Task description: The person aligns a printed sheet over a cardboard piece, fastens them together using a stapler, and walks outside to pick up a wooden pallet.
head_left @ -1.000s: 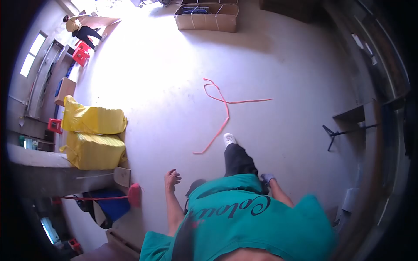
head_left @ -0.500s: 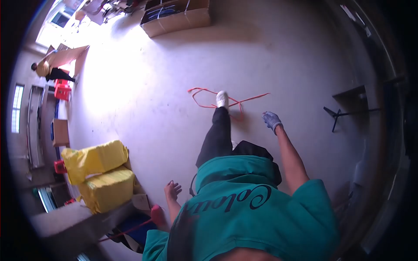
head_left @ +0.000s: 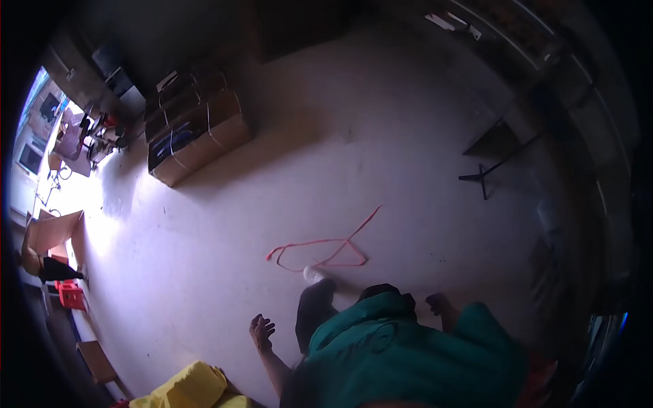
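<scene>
My left hand (head_left: 262,332) hangs beside my body at the lower middle, its fingers apart and nothing in it. On the other side, my right hand (head_left: 437,303) is a dark shape close to my hip; its fingers are too dim to read. A red strap (head_left: 326,241) lies in loose loops on the floor, touching neither hand. The white shoe (head_left: 313,274) on my foot is at the strap's near edge.
A cardboard box (head_left: 214,146) bound with cords stands at the upper left. Yellow wrapped bundles (head_left: 190,387) are at the bottom left. A black stand (head_left: 483,178) juts out on the right. Another person (head_left: 51,267) is beside cardboard at the far left, near red stools (head_left: 70,295).
The view has turned to the right, so the box and the yellow bundles sit further left and lower. My right hand has drawn back toward my body. The picture is darker.
</scene>
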Motion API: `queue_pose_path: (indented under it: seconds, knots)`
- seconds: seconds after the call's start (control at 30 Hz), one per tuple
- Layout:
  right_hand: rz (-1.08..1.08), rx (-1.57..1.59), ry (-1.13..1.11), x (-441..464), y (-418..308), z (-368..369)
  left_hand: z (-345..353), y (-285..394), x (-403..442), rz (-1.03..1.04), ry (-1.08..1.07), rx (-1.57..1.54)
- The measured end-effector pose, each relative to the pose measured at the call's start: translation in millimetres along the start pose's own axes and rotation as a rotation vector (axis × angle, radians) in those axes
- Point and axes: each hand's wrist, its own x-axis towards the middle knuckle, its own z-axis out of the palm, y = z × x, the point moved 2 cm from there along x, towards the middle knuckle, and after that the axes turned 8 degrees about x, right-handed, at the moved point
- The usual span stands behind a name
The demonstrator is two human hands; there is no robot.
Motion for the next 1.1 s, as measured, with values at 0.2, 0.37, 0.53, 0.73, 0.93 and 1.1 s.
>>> queue_pose_path:
  seconds: [0.2, 0.37, 0.53, 0.73, 0.93, 1.1]
  knots:
    - [-0.230, -0.482, -0.200, -33, -156, 135, -21, 56, 64, 0.059, -0.060, 0.032]
    - [-1.147, -0.835, 0.040, -6, -350, 271, -85, 4, 79, -0.275, -0.061, -0.003]
    - [-1.062, -0.868, -0.040, -84, -447, 352, -159, -26, 89, -0.227, 0.199, -0.187]
    - [-1.227, -1.460, -0.228, -114, -490, 502, -200, 30, 158, -0.325, 0.479, -0.687]
    - [-1.200, -1.036, -0.375, -225, -582, 682, -259, 88, 173, -0.396, 0.489, -0.559]
    - [-1.304, -1.233, -0.601, -277, -657, 875, -264, 80, 160, -0.509, 0.847, -0.854]
